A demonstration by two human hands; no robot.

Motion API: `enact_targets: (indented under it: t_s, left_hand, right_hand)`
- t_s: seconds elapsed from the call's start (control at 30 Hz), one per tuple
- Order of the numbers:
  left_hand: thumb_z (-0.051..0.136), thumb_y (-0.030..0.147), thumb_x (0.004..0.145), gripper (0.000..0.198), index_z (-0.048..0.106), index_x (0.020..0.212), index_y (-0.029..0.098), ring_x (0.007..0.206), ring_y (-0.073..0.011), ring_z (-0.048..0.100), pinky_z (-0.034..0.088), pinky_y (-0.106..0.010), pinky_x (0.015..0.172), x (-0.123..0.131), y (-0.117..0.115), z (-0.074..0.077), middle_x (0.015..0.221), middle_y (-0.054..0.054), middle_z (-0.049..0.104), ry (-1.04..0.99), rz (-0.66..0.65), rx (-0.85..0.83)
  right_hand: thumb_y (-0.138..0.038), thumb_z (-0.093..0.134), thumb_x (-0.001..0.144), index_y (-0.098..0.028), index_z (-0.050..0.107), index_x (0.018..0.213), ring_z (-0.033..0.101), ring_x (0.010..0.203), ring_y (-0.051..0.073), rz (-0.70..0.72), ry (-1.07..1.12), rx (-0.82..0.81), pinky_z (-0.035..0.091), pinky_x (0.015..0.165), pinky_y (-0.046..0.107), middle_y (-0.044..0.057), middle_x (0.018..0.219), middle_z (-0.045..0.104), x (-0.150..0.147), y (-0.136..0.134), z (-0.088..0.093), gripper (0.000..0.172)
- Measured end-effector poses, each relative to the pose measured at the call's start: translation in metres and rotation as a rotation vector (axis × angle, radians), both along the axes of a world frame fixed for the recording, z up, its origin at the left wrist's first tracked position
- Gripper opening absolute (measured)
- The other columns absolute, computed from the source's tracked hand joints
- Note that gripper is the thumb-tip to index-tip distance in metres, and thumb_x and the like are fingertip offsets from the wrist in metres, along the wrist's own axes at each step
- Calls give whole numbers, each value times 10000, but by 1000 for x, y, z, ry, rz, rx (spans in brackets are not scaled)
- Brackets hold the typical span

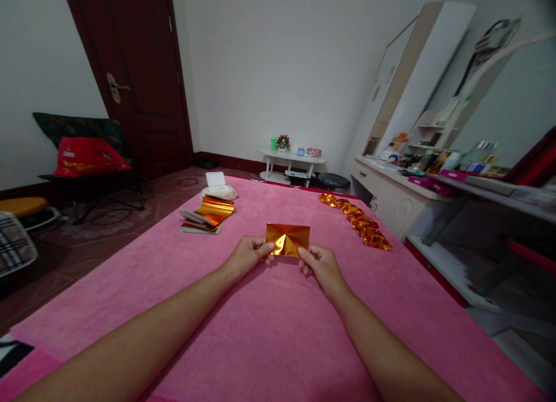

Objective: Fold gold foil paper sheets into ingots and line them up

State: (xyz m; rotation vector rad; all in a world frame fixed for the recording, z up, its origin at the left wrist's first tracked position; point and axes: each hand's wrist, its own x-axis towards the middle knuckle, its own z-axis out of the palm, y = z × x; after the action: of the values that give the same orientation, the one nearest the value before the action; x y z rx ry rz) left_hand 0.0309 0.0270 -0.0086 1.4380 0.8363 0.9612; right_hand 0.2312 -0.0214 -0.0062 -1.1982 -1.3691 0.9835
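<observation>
Between my two hands is a rectangular sheet of shiny gold foil paper (288, 238), held up over the pink cloth. My left hand (251, 253) pinches its lower left corner, thumb in front. At the lower right corner, my right hand (320, 264) grips it the same way. Light creases fan out from the sheet's middle. A stack of gold foil paper (216, 209) with greyish backs lies beyond my left hand, its sheets curling. To the far right, a row of folded gold foil pieces (359, 219) stretches along the cloth.
The pink cloth (243, 344) covers the table before me. An open white container (216, 179) sits behind the stack. A low white table (286, 154) and a round stool (333, 181) stand by the wall. On the right is a cluttered dresser (386, 182); a red bag (90, 156) rests on a chair at left.
</observation>
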Motion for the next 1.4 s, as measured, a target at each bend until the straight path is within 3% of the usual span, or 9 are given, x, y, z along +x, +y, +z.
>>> enact_targets:
  t_s: [0.13, 0.23, 0.33, 0.47, 0.63, 0.83, 1.13, 1.4]
  left_hand:
    - [656, 472, 739, 380, 592, 663, 105, 456, -88, 547, 402, -191, 490, 1, -2, 1, 559, -24, 631, -15, 7, -5]
    - [677, 451, 727, 385, 573, 874, 111, 449, -109, 576, 432, -200, 478, 2, -3, 2, 568, -17, 645, -36, 6, -5]
    - [681, 445, 730, 536, 481, 1102, 114, 424, -122, 579, 433, -197, 453, 2, -3, 2, 538, -4, 645, -50, 0, 18]
    - [650, 436, 756, 642, 367, 1249, 137, 403, -118, 563, 422, -187, 441, 2, -4, 0, 525, 24, 638, -42, 13, 80]
    - [593, 362, 793, 535, 399, 1252, 169, 379, -103, 517, 364, -165, 424, 4, -8, -4, 485, 58, 589, 146, 129, 212]
    - [561, 267, 794, 550, 395, 1313, 192, 463, -130, 544, 319, -193, 482, 2, -7, -3, 529, 50, 593, 408, 200, 385]
    - [593, 310, 769, 670, 351, 1385, 210, 589, -176, 575, 272, -233, 515, 3, -8, 0, 636, 3, 632, 790, 301, 509]
    - [555, 327, 796, 590, 362, 1354, 320, 794, -215, 640, 364, -257, 596, 9, -12, 10, 886, -28, 690, 1105, 302, 560]
  right_hand:
    - [-521, 594, 765, -161, 573, 594, 458, 381, 79, -17, -6, -18, 357, 389, 193, -9, 482, 559, 0, 1, -1, 399]
    - [-531, 565, 772, -159, 578, 620, 435, 348, 75, -60, -33, -28, 329, 357, 190, -14, 470, 551, 0, 4, -3, 402]
    - [-532, 528, 792, -161, 572, 604, 407, 319, 72, -115, -93, -31, 294, 332, 187, -22, 436, 521, 0, 5, -5, 418]
    - [-502, 488, 818, -174, 566, 576, 409, 325, 86, -186, -231, -5, 294, 349, 198, -22, 419, 501, -1, 5, -8, 415]
    - [-402, 530, 795, -192, 577, 486, 476, 432, 117, -302, -505, 78, 273, 439, 223, 7, 448, 541, -1, 2, -8, 377]
    - [-377, 569, 762, -207, 534, 435, 441, 437, 118, -403, -764, 69, 179, 448, 251, 6, 443, 519, -4, -1, -3, 371]
    - [-378, 606, 749, -221, 585, 485, 531, 508, 143, -434, -963, -8, 213, 472, 252, 26, 532, 618, -8, -3, 0, 308]
    - [-402, 560, 774, -243, 665, 599, 575, 583, 140, -408, -1137, -98, 223, 481, 237, 9, 622, 660, -11, -3, 3, 259]
